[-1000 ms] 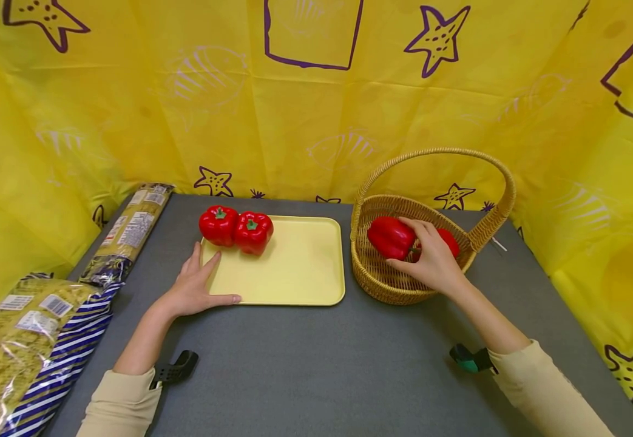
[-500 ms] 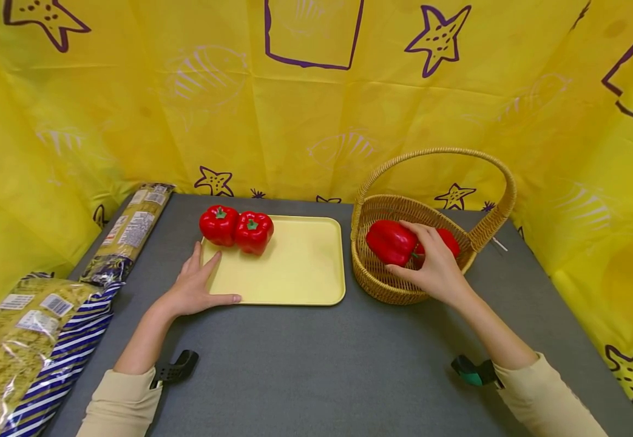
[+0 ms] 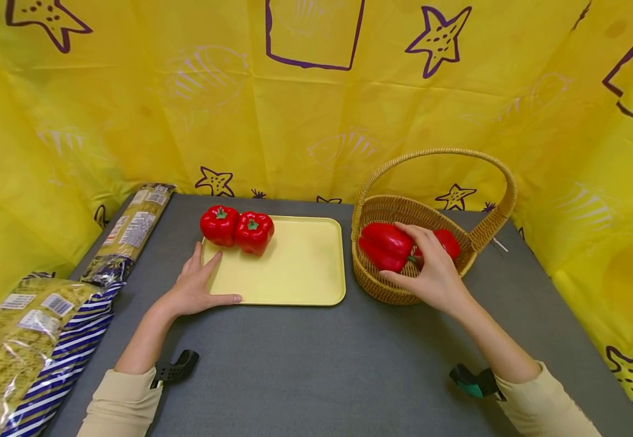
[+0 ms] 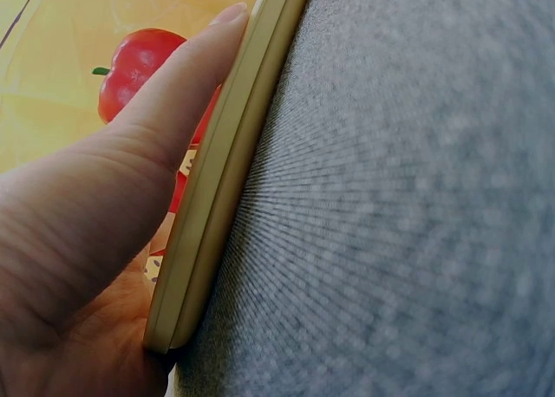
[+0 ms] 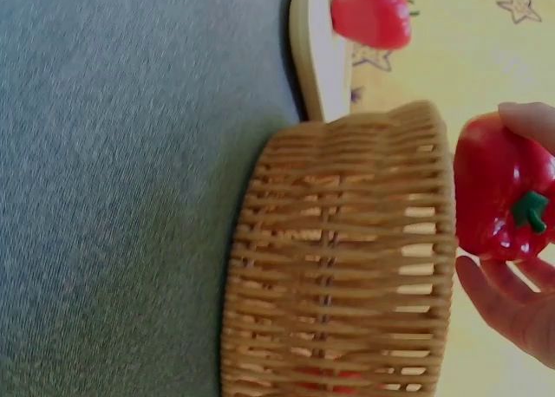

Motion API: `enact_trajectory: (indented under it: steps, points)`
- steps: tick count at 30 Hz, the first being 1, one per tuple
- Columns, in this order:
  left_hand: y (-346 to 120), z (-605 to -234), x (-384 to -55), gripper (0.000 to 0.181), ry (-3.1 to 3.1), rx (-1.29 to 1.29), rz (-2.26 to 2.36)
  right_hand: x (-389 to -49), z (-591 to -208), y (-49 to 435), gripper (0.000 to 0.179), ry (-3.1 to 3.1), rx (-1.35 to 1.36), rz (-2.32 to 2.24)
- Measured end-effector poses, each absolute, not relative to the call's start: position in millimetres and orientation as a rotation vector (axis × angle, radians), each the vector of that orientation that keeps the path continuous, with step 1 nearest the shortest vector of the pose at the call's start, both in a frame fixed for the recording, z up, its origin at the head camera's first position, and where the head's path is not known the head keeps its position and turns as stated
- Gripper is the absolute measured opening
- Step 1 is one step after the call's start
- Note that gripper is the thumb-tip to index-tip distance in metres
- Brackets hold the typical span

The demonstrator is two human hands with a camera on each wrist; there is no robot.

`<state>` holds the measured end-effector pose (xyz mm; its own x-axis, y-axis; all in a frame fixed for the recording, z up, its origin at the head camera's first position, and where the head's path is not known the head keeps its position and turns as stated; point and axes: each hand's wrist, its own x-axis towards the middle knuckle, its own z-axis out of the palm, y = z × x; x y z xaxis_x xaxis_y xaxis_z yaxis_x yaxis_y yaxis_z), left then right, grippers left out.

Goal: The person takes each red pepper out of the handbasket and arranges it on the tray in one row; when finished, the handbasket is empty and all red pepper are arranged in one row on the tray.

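My right hand (image 3: 431, 267) pinches a glossy red bell pepper (image 3: 384, 246) between thumb and fingers over the wicker basket (image 3: 387, 294). In the right wrist view this pepper (image 5: 494, 176), with its green stem, shows just above the basket's rim. A second red pepper (image 3: 447, 243) lies in the basket, partly hidden behind my right hand. My left hand (image 3: 193, 288) spreads around the near left corner of the pale yellow tray (image 3: 294, 267), thumb straight along its front edge. Two red peppers, one left (image 3: 219, 224) and one right (image 3: 254, 232), sit side by side at the tray's far left corner.
Two pasta packets, one long (image 3: 130, 233) and one large (image 3: 27, 346), lie along the table's left side. The basket's tall arched handle (image 3: 436, 152) rises beside my right hand. A yellow patterned cloth (image 3: 305, 109) hangs behind and at both sides of the grey table (image 3: 316, 370).
My right hand has shifted slightly left and toward me with the pepper, which looks larger and higher over the basket. The left hand and tray have stayed still.
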<state>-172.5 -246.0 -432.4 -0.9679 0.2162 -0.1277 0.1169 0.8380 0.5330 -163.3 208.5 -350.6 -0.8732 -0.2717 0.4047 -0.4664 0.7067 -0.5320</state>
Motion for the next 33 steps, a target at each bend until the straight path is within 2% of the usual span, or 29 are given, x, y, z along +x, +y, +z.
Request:
enact_trajectory:
  steps: [33]
  points:
    - [-245.8,-432.0,-172.6,0.117,2.830,0.258,0.805,-156.1,-353.1,164.5,0.085,-2.580,0.757,1.051]
